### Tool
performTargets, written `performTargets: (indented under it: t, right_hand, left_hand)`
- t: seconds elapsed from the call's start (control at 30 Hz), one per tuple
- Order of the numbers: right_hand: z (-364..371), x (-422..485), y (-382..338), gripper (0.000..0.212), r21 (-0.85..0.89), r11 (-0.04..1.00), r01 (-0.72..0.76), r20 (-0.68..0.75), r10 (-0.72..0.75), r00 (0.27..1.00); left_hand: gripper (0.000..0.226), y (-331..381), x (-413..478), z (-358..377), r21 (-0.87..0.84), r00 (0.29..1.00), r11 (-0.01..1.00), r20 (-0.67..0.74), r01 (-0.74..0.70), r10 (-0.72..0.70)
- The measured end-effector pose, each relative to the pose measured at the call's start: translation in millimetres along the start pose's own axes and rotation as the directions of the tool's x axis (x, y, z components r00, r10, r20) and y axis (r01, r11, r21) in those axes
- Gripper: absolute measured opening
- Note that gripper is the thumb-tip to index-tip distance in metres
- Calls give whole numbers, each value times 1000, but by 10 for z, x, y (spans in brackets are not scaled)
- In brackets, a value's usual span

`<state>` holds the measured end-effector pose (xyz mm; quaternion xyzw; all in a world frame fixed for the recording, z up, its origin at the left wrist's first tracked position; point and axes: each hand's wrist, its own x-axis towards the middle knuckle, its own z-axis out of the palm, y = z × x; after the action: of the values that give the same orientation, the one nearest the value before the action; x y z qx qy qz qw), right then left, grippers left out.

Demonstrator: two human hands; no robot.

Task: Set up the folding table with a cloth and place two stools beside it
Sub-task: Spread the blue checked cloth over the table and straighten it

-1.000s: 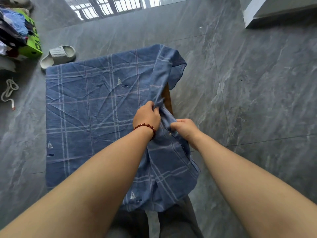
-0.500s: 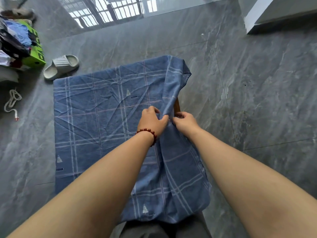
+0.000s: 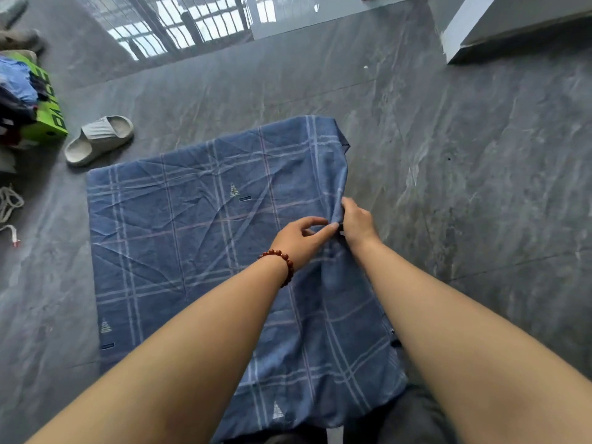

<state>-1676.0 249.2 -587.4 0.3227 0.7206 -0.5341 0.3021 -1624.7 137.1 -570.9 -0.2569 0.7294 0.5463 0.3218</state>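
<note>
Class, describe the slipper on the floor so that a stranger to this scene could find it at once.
Start at the blue checked cloth spread in the middle of the grey tiled floor. Look just past its far left corner: the slipper lies there, beside a green box. It is the only pale grey open-toed slide, lying alone without its pair.

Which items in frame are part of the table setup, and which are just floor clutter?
Job:
- blue checked cloth, spread flat
- left hand and right hand, both pinching its right edge
- no stools in view; the table is hidden under the cloth

Lying about:
- grey slipper
- green box with clothes piled on it
- white cord
</note>
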Motion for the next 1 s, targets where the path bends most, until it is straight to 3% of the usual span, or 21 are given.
performTargets:
  t: [0.07, 0.17, 0.33, 0.5, 0.57, 0.67, 0.77, 0.83, 0.9, 1.0]
  right_hand:
    - [-62, 60, -62, 40, 23, 1000, 4, 38, -4, 999]
    - [-178, 185, -79, 32, -76, 994, 79, 36, -77, 996]
    - [-513, 473, -39, 18, -228, 970, 88, -2, -91, 996]
    - [-862, 665, -144, 23, -372, 926, 68, 26, -63, 998]
    - [-920, 710, -223, 31, -388, 917, 90, 62, -72, 995]
    - [-923, 753, -323, 35, -457, 871, 180, 121, -140, 983]
    - [-850, 731, -417, 38, -538, 803, 257, 198, -175, 964]
    - [-768, 688, -460, 43, -578, 764, 288, 219, -195, 956]
    - [-682, 617, -488, 43, -576, 753, 318, 228, -225, 947]
    - [-542, 481, -486, 34, -543, 728, 419, 308, -291, 906]
  left_hand:
    - [23, 54, 35, 104, -32, 1000, 999, 11, -8, 9]
    - [22, 114, 107, 227, -29, 998, 1000, -60, 8, -9]
    - [23, 147, 240, 386, 231, 960, 964, -272, 134, -68]
    - [26, 201, 376, 607, 230, 892, 953, -445, 198, -78]
    - [31, 257, 424, 668, 283, 914, 937, -398, 205, -80]
    - [38, 341, 467, 702, 417, 983, 891, -121, 179, -141]
    - [37, 404, 441, 715, 353, 971, 916, 71, 191, -230]
    - [36, 402, 400, 689, 284, 982, 942, 9, 176, -187]
    - [36, 371, 342, 627, 264, 987, 957, -142, 117, -81]
    - [37, 266, 272, 448, 316, 936, 947, -346, 61, 55]
